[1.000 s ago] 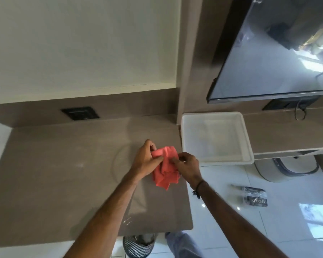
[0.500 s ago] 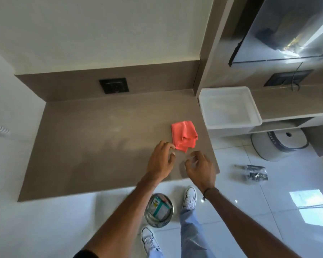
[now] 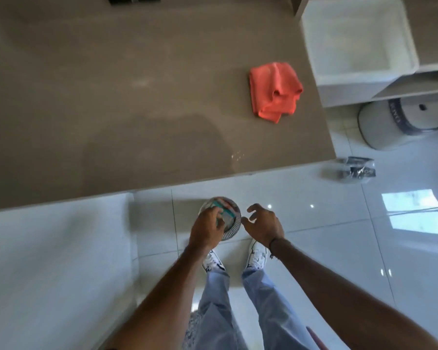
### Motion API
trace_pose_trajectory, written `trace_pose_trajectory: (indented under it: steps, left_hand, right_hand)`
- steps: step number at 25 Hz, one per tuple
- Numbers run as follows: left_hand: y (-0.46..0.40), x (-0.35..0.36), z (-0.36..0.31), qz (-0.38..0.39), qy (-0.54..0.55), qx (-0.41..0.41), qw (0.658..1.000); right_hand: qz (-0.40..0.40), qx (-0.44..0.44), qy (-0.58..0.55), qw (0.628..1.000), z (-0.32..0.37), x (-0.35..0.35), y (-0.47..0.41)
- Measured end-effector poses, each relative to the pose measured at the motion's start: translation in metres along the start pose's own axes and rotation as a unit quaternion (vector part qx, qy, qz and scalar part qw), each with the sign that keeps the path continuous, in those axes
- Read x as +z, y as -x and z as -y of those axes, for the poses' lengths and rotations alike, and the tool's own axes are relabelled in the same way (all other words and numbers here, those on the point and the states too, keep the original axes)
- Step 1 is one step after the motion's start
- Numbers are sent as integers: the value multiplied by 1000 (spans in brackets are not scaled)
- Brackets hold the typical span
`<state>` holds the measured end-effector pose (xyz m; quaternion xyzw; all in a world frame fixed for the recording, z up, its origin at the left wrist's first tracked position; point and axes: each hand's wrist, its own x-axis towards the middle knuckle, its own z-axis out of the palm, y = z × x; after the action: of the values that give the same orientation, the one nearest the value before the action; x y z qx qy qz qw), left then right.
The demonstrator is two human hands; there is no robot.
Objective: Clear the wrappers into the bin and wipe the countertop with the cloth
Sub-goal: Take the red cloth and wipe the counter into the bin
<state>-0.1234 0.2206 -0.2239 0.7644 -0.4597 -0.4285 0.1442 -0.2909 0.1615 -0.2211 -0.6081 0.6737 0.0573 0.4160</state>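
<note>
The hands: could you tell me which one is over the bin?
The left hand, reaching over the bin on the floor; the right hand hovers open beside it.

Seen from above, a folded orange cloth (image 3: 276, 90) lies near the right edge of the brown countertop (image 3: 111, 97), while on the white tiled floor below both hands hang over a small round bin (image 3: 232, 227), the left hand (image 3: 206, 229) covering its rim and the right hand (image 3: 263, 224) spread with fingers apart beside it.

Coral-orange cloth (image 3: 275, 90) — taupe countertop (image 3: 111, 97) — glossy white floor (image 3: 364, 248).
</note>
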Motion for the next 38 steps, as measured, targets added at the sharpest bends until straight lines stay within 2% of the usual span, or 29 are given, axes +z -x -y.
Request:
trace_pose_trajectory:
  steps: [3,7,13,15,18,21,24,29,33,36,38]
  left_hand:
    - [-39,54,55,6,31,-129,991]
    - [-83,119,122,-30,54,-234,970]
    - [-122,173,203,-3,38,-284,958]
    - [-129,181,217,-6,30,-282,959]
    - [-123,177,216,-3,14,-297,955]
    - [-88,147,186,-5,43,-328,944]
    - [-40,87,133,20,57,-338,939]
    - [32,-27,39,147,220,-330,906]
    - [65,-75,-6,171,261,-312,897]
    - [70,-90,-21,157,274,-327,890]
    - [65,-100,-26,151,270,-335,890]
  right_hand:
    - [28,61,-31,997,-43,53,-46]
    - [60,127,-26,990,-102,131,-107]
    - [93,157,2,983,-144,205,-177]
    - [114,159,-3,981,-146,220,-192]
    - [98,168,21,981,-143,222,-195]
    - [114,141,47,982,-123,183,-156]
    - [135,102,94,981,-87,112,-98]
    - [145,41,156,976,-9,-9,5]
    - [40,-58,205,976,43,-71,62]
    - [-74,-231,282,928,76,-111,77]
    - [-138,-330,287,889,98,-137,71]
